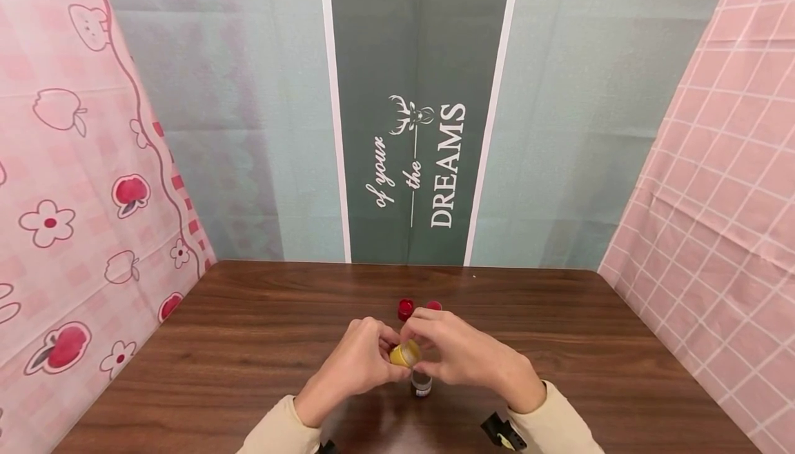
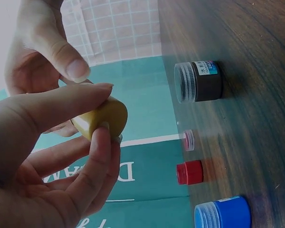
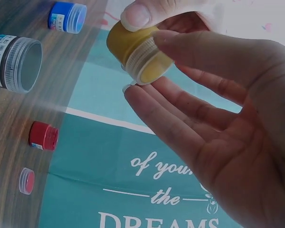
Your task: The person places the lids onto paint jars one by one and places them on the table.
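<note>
A small yellow paint jar (image 3: 128, 45) with a clear ribbed lid (image 3: 149, 61) is held up above the table between both hands. My left hand (image 1: 360, 361) grips the yellow body, thumb on one side and fingers on the other. The right hand (image 1: 468, 352) has its thumb and fingertips at opposite edges of the lid, its fingers fairly straight. The lid faces the right palm and is largely hidden by the left hand in the left wrist view. Just below the hands stands a dark paint jar (image 2: 209, 81) with a clear lid.
Farther back on the brown wooden table (image 1: 279, 316) stands a small red jar (image 1: 406, 310) without its lid. Beside it lies a clear lid (image 3: 26, 181) with red inside. A blue jar (image 2: 235, 212) with a clear lid stands nearby, hidden in the head view. Cloth hangings (image 1: 248, 130) enclose the table.
</note>
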Demonstrator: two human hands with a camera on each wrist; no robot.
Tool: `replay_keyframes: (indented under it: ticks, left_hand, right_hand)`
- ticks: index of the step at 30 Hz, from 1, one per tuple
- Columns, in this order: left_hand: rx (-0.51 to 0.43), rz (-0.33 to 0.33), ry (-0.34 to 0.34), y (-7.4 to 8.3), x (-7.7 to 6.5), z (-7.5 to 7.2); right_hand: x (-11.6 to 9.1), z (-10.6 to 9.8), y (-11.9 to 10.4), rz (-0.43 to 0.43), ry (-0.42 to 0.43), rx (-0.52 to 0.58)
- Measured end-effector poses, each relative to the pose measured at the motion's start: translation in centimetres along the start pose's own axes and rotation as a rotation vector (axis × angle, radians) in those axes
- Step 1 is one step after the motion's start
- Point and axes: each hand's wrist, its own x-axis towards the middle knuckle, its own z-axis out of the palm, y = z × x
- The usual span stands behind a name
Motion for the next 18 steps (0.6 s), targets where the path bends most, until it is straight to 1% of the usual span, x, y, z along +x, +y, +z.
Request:
replay_keyframes:
  ticks: [3,8,10,14,18]
  left_hand:
    - [-0.005,-0.004,-0.003,0.09,-0.06,-0.06]
    - [-0.009,0.01,-0.007,0.19,-0.14,-0.05]
    - [-0.006,0.013,-0.005,0.18,-0.14,-0.02]
    - [-0.01,-0.002,-0.01,0.18,-0.16,0.0]
    - [-0.015,-0.011,-0.016,0.22,-0.17,0.02]
  right_hand:
    - [0.02,0.1,0.1,-0.034,0.014,-0.029]
    - [-0.03,0.19,0.42,-0.101,0.042,-0.077]
    - [0.0,0.2,0.47,-0.115,0.046,-0.079]
    - [0.01,0.15,0.37,-0.097,0.031,-0.056]
    - [-0.02,0.02,0.15,-0.021,-0.008,0.003]
